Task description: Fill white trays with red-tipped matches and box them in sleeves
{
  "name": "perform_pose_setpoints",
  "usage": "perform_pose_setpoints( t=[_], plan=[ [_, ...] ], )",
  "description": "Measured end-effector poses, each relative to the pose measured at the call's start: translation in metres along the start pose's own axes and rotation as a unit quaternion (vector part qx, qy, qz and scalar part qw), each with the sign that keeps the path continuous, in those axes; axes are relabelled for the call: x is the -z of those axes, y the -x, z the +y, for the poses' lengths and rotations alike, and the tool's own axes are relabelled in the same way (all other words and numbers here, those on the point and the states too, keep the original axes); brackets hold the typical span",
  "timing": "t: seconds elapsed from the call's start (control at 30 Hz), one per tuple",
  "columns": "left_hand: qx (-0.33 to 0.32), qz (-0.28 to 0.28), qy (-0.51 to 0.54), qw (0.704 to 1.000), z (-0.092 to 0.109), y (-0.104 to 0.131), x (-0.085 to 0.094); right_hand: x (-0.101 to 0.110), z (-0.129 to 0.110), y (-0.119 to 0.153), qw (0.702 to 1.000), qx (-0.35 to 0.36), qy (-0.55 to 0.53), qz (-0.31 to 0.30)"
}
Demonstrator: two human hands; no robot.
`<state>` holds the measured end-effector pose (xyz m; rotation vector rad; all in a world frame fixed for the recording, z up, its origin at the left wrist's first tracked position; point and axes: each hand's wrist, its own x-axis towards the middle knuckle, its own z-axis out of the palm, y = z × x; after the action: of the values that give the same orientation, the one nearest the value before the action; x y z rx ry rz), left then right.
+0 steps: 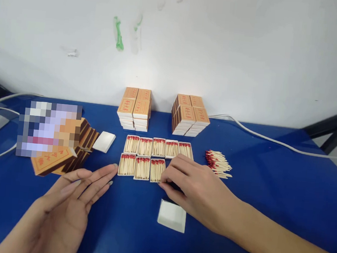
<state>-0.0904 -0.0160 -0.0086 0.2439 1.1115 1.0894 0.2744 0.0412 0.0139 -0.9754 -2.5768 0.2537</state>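
Several small white trays of red-tipped matches (127, 165) lie in two rows on the blue table. My right hand (191, 184) reaches over the right end of the front row, its fingers bent together at the tray of matches (157, 170) there; what its fingertips hold, if anything, is hidden. My left hand (75, 197) is palm up with fingers stretched out, fingertips beside the leftmost front tray, and holds nothing. An empty white tray (172, 216) lies just below my right hand. Loose matches (218, 164) form a pile to the right.
Two stacks of orange matchboxes (134, 109) (190, 116) stand near the wall. More matchboxes (53, 159) are heaped at the left, partly under a blurred patch. Beside them is a white tray (104, 142). A white cable (262, 137) runs along the right back.
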Motion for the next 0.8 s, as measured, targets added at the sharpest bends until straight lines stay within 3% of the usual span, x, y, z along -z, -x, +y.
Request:
perform_pose_setpoints(
  t=[0.07,0.13,0.3,0.4,0.8],
  plan=[
    [0.020,0.010,0.053,0.998,-0.003,0.005,-0.006,-0.001,0.000,0.000,1.000,0.003,0.002,0.004],
    [-0.007,0.033,0.030,0.999,-0.009,0.011,-0.019,-0.001,0.000,0.000,1.000,0.004,0.003,0.009],
    [-0.202,0.061,-0.143,0.967,-0.028,0.023,-0.068,-0.002,-0.001,-0.003,1.000,-0.003,0.004,0.019],
    [-0.252,0.048,-0.210,0.944,-0.034,0.026,-0.088,-0.001,-0.003,-0.004,1.000,-0.014,0.006,0.021],
    [-0.255,0.008,-0.234,0.938,-0.032,0.027,-0.091,-0.002,-0.014,-0.021,0.997,-0.076,0.002,0.003]
  ],
)
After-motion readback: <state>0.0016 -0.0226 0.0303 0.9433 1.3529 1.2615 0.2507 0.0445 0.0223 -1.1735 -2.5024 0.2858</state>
